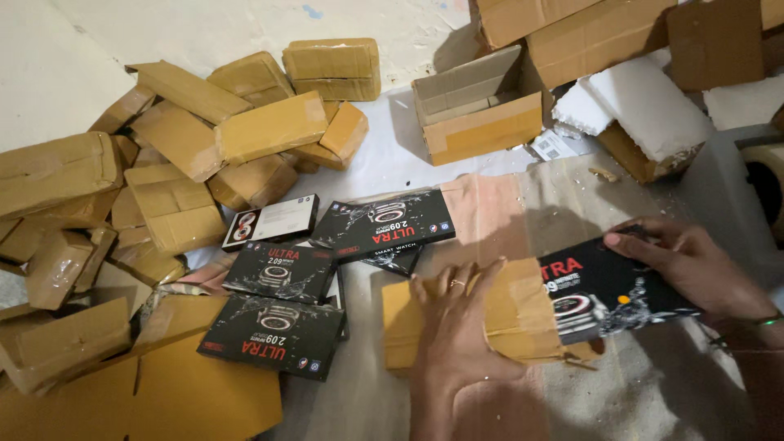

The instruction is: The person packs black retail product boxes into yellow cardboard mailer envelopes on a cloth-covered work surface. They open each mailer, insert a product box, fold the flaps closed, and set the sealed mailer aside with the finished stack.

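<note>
Mid-step: my left hand (457, 327) flat, pinning brown paper envelope (506, 314); right hand (694, 265) gripping black product box (616, 294), half inside. Next needs straight slide, envelope held firm.

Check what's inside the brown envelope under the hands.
A black box sticks halfway out of the envelope, right hand on its free end. The left hand presses the envelope; the box's inner half is hidden.

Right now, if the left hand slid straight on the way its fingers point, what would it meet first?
Probably the long black printed carton lying flat beyond the brown paper sleeve that the left hand presses; a smaller black box peeks out nearer, slightly left.
</note>
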The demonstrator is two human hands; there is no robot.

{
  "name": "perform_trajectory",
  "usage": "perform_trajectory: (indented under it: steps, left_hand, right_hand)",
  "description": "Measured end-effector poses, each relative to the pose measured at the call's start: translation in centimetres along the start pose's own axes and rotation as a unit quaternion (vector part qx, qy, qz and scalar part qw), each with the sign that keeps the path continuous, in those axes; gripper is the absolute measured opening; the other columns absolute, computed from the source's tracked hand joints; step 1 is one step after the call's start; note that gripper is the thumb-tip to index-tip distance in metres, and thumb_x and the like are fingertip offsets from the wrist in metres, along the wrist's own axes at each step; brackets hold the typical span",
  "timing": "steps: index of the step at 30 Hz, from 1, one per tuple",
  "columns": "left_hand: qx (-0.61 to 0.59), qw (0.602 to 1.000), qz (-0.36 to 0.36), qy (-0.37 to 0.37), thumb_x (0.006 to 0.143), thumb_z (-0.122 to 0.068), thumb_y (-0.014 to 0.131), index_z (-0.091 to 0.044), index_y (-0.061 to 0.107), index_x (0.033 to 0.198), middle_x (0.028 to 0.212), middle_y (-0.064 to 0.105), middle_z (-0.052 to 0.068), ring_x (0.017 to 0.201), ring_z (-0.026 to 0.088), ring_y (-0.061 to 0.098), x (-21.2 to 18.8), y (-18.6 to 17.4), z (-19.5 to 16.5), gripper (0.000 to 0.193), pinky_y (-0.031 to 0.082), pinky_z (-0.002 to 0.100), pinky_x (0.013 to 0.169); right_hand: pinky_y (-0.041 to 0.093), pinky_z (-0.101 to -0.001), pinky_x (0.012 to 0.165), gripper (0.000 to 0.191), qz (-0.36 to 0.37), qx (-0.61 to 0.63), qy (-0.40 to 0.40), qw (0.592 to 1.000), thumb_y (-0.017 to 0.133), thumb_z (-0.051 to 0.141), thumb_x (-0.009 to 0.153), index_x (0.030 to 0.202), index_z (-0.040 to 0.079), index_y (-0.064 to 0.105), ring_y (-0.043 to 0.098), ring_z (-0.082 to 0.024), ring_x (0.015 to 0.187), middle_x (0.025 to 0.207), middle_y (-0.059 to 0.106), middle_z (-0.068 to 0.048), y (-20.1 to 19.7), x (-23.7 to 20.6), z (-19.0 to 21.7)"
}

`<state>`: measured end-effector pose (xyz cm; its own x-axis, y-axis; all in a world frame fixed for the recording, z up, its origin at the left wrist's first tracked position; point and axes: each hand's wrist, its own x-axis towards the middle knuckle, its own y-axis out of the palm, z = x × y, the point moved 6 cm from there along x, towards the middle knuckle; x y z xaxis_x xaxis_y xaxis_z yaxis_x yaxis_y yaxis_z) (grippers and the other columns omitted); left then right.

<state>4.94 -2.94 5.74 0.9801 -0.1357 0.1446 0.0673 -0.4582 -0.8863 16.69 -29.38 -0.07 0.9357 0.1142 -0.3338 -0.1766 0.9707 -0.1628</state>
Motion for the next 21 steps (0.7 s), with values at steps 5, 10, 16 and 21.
perform_trajectory:
  steps: [5,10,16,21]
  left_hand:
    - [-0.019,0.997,-0.061,0.036,0.035,-0.045,0.091,-0.018,0.045,0.156,0.145,0.053,0.02,0.142,0.04,0.039,0.2,-1.0,-0.6,0.132,0.005,0.072,0.117]
    - [-0.032,0.985,-0.153,0.07,0.046,-0.051,0.091,-0.011,0.045,0.156,0.14,0.055,0.02,0.137,0.039,0.044,-0.4,-2.7,-1.7,0.126,0.022,0.062,0.118]
    - [-0.115,0.943,-0.289,0.116,0.063,-0.057,0.093,-0.007,0.039,0.162,0.148,0.055,0.014,0.142,0.033,0.049,-1.2,-2.5,-3.9,0.123,0.031,0.052,0.124]
    - [-0.218,0.925,-0.295,0.097,0.069,-0.056,0.093,-0.003,0.035,0.165,0.152,0.053,0.018,0.142,0.032,0.049,-1.5,-2.5,-2.7,0.124,0.036,0.05,0.126]
  right_hand:
    - [0.056,-0.0334,0.067,0.04,0.015,0.125,-0.06,0.99,0.066,0.013,0.09,0.129,0.003,0.062,0.069,-0.014,0.079,0.099,0.072,-0.007,1.3,-1.3,1.2]
    - [0.056,-0.0318,0.079,0.048,0.05,0.189,-0.217,0.956,0.063,0.009,0.098,0.145,0.006,0.051,0.069,-0.014,0.099,0.121,0.069,-0.007,2.0,-3.3,3.7]
    - [0.025,-0.0411,0.122,0.015,-0.058,-0.115,-0.455,0.881,0.064,0.011,0.102,0.11,0.001,0.072,0.053,-0.025,0.143,0.148,0.063,-0.015,5.2,-7.8,6.2]
    - [0.045,-0.0432,0.11,0.036,0.054,0.042,-0.376,0.924,0.055,0.023,0.105,0.124,-0.002,0.072,0.041,-0.029,0.153,0.171,0.036,-0.016,6.9,-7.9,6.8]
